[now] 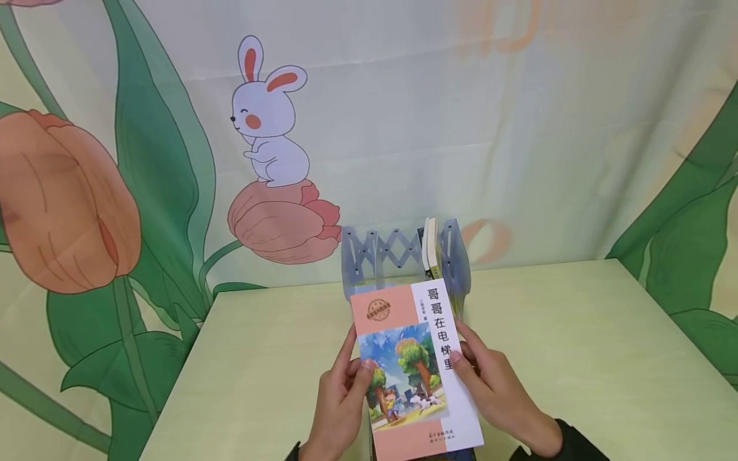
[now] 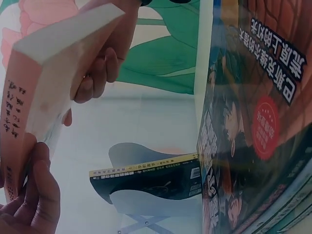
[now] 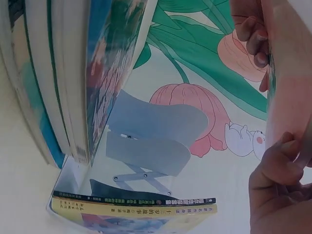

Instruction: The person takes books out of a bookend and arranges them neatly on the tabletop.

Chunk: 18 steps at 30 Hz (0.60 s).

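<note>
Pale green table (image 1: 576, 358) stands before a flower-printed backdrop (image 1: 392, 147). One book (image 1: 403, 371) is held clear above a stack of books (image 2: 258, 126), on the near side of a grey-blue bookend (image 1: 455, 256). Left hand (image 1: 340, 400) and right hand (image 1: 501, 390) each grip a side edge, thumb on the cover, other fingers curled behind. Risks, as judged: the cover appears smooth, so an uneven or loosened grip could let the book slip onto the stack; a low pass could catch the top volume and skew the pile; a knock on the upright books (image 1: 431, 246) at the bookend's right end could topple them. Condition: salmon-pink cover, white strip with dark characters, round dark stamp, painted trees and figures under blue sky; pink spine, pale page edges, no damage evident.
</note>
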### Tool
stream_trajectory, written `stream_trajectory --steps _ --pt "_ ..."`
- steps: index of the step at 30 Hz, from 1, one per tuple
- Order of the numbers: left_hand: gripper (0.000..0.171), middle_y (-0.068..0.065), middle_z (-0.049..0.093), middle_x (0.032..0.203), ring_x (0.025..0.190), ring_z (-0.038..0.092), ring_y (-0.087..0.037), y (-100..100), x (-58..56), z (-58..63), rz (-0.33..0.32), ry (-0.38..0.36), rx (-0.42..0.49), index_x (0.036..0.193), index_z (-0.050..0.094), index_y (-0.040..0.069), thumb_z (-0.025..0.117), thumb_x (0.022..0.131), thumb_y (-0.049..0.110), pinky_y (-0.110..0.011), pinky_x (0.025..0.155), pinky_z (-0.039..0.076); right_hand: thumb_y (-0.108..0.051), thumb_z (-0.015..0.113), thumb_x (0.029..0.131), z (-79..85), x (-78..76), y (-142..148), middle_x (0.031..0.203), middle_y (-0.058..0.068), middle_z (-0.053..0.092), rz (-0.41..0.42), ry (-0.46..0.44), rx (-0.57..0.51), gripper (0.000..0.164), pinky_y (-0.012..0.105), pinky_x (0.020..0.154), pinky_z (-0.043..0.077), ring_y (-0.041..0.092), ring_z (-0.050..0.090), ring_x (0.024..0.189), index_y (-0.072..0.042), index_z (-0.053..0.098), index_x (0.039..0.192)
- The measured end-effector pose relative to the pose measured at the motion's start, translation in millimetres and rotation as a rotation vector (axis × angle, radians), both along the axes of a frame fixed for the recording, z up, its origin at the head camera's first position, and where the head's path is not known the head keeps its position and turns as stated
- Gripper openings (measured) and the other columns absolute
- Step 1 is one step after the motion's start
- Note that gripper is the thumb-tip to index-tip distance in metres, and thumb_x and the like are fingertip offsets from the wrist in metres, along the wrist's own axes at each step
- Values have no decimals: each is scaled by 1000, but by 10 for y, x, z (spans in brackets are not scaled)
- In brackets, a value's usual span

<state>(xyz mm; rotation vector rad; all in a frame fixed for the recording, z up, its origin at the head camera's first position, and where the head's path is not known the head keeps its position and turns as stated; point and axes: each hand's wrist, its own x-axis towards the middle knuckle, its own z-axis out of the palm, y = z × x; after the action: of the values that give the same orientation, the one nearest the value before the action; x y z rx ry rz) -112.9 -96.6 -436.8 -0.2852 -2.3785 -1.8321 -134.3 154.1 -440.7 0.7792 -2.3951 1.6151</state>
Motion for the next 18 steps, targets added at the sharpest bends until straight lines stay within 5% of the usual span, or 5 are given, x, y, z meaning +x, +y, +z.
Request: stream_trajectory --steps 18 --pt "53 2 42 57 44 36 -4 -100 12 -91 -35 -31 -85 156 25 19 40 107 31 -22 49 37 -14 44 105 -59 75 29 108 5 73 35 -6 126 57 23 65 53 0 67 81 -11 21 157"
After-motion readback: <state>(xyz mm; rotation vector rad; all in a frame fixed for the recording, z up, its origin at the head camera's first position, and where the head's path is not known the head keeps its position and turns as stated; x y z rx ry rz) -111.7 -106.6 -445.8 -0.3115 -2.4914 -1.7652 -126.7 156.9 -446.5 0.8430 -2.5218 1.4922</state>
